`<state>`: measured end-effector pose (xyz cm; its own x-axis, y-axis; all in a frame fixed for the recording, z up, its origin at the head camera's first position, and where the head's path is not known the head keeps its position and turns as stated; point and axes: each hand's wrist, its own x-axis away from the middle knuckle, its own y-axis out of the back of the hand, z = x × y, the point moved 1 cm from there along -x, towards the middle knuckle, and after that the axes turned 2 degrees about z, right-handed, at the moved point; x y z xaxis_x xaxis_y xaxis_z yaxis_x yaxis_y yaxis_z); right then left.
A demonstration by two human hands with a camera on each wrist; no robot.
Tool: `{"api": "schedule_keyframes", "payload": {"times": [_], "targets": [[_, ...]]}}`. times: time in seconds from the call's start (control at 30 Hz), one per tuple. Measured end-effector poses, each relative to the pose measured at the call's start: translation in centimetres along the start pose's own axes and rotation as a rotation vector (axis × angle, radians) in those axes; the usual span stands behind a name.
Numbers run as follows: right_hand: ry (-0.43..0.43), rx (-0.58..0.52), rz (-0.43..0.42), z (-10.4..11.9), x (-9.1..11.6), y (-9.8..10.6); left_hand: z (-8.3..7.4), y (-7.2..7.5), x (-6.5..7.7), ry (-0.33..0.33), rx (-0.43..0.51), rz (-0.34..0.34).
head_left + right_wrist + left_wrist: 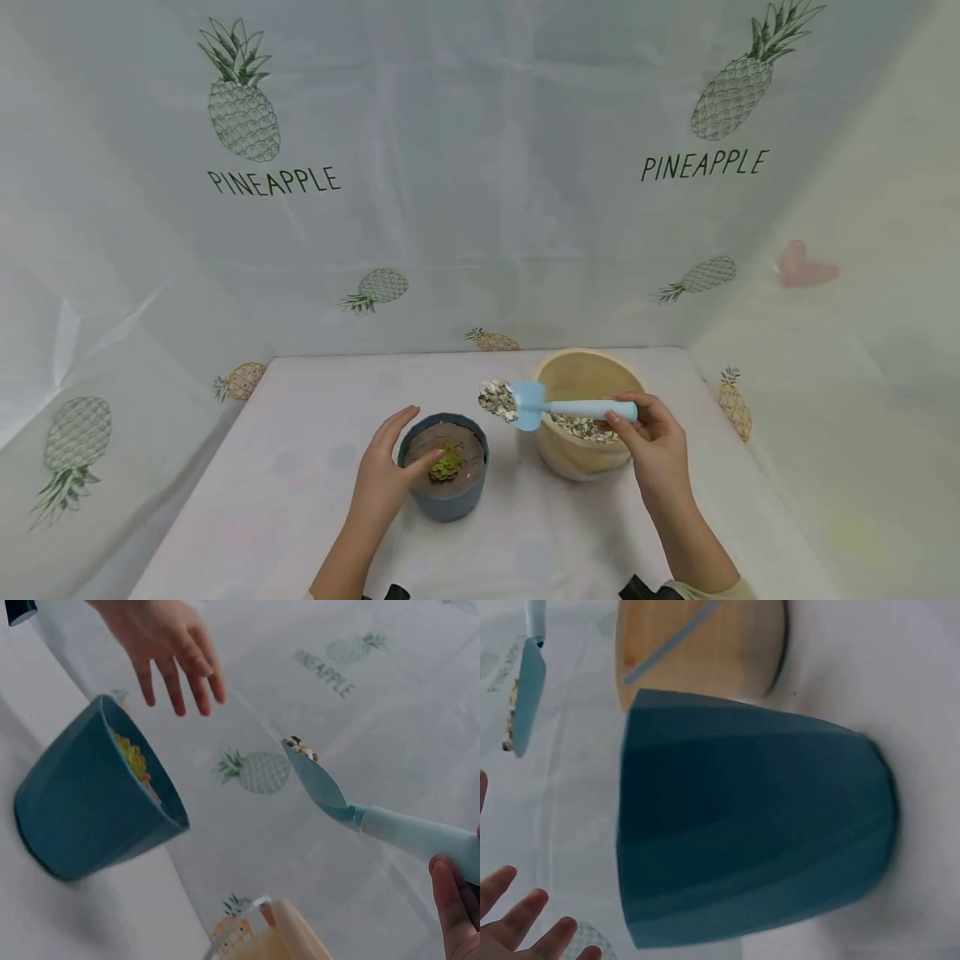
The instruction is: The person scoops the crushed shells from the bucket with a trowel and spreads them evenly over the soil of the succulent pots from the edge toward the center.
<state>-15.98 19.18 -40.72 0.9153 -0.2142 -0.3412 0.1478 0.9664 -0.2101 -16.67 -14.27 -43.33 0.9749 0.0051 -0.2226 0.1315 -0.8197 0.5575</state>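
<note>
My right hand (660, 450) grips the handle of a light blue hand trowel (529, 406), held level in the air. Small mottled stones (497, 400) lie heaped on its blade. A blue-grey flowerpot (447, 507) stands upright left of the blade, filled with brown soil around a small yellow-green succulent (447, 463). Over this pot's left side hovers my left hand (384, 477), fingers extended and apart, thumb reaching across towards the plant; thumb contact with it I cannot tell. The right wrist view shows that hand (176, 652) above the rim, holding nothing.
Behind the trowel handle stands a larger cream pot (573, 462) with more mottled stones (585, 428) inside. A thin grey strip (671, 641) crosses its outside. Both pots stand on a pale cloth-covered table (300, 467), with a pineapple-print curtain (465, 208) around it.
</note>
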Motion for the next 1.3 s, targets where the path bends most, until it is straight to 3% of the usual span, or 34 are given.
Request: {"api": "schedule_keyframes", "payload": {"times": [0.23,0.5,0.7,1.3], "targets": [[-0.034,-0.032,0.087,-1.1,0.8,-2.6,2.3,-0.1,1.2,0.131,0.033,0.054],[-0.082,-0.076,0.202,-3.0,1.5,-4.9,5.0,-2.1,2.3,0.218,0.168,0.114],[-0.103,-0.052,0.297,-4.3,1.5,-5.8,6.4,-3.0,2.3,0.225,0.295,0.137],[-0.097,0.044,0.456,-5.0,1.0,-8.0,7.2,-3.4,2.6,0.21,0.38,0.134]]}}
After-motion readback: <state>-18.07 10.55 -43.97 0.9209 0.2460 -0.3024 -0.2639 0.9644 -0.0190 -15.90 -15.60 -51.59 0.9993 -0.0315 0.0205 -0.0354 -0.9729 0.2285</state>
